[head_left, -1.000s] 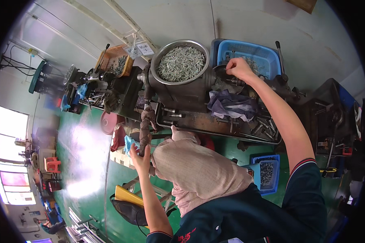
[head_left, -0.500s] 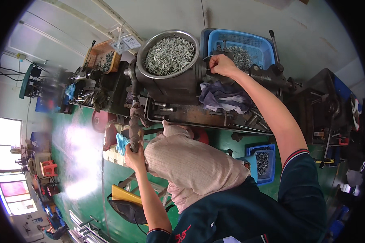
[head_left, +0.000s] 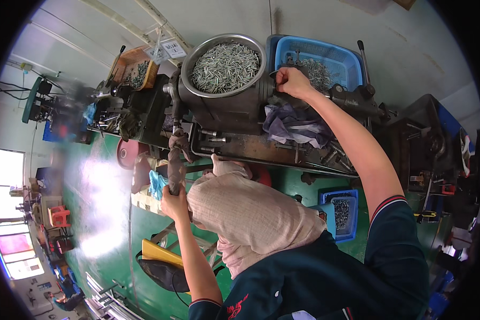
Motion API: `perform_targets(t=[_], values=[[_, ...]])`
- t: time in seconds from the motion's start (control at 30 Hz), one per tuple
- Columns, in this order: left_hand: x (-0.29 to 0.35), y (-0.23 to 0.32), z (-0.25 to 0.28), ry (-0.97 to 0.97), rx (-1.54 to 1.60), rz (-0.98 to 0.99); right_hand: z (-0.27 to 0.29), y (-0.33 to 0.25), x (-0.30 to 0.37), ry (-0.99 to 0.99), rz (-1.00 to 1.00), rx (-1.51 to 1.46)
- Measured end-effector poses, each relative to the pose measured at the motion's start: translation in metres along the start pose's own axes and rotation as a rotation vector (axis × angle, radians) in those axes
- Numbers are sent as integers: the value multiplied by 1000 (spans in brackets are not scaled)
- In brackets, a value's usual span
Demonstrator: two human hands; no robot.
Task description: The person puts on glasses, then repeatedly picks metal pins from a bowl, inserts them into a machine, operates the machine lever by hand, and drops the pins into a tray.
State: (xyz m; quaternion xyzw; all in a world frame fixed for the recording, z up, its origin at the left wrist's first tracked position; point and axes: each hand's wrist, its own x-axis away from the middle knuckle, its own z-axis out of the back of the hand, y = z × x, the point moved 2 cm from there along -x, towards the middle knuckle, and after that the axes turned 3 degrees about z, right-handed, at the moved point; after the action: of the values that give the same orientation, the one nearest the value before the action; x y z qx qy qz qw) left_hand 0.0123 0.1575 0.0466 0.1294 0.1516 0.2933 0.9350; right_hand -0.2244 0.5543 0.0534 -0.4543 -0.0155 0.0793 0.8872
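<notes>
My left hand [head_left: 174, 204] is wrapped around the lower end of a cloth-bound lever [head_left: 175, 166], which hangs from the left side of a dark metal machine [head_left: 224, 113]. At the machine's right side, my right hand [head_left: 293, 84] has its thumb and fingers pinched together beside the spindle end. Whatever lies between those fingertips is too small or hidden. A steel bowl [head_left: 184, 80] heaped with small metal pins [head_left: 224, 66] sits on top of the machine. Behind my right hand stands a blue plastic basket [head_left: 352, 66] holding more pins [head_left: 317, 74].
A dark rag [head_left: 293, 125] lies on the machine's tray [head_left: 245, 146], near metal tools and rods. Beige cloth [head_left: 250, 208] covers my lap. A blue bin [head_left: 346, 232] of small parts stands on the floor at right. Another machine [head_left: 125, 114] is at left, with an orange box [head_left: 125, 66].
The whole view has shifted slightly. My left hand stays on the lever and my right hand remains pinched at the same spot by the spindle.
</notes>
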Motion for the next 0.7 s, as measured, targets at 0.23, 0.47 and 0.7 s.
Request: perform_targets(t=[0.23, 0.47, 0.7], values=[[-37, -31, -4, 7, -117, -52, -1, 8, -4, 31, 33, -79], [-78, -43, 3, 28, -204, -154, 20, -2, -9, 5, 81, 34], [-99, -62, -5, 28, -211, -171, 152, 25, -9, 143, -217, 1016]])
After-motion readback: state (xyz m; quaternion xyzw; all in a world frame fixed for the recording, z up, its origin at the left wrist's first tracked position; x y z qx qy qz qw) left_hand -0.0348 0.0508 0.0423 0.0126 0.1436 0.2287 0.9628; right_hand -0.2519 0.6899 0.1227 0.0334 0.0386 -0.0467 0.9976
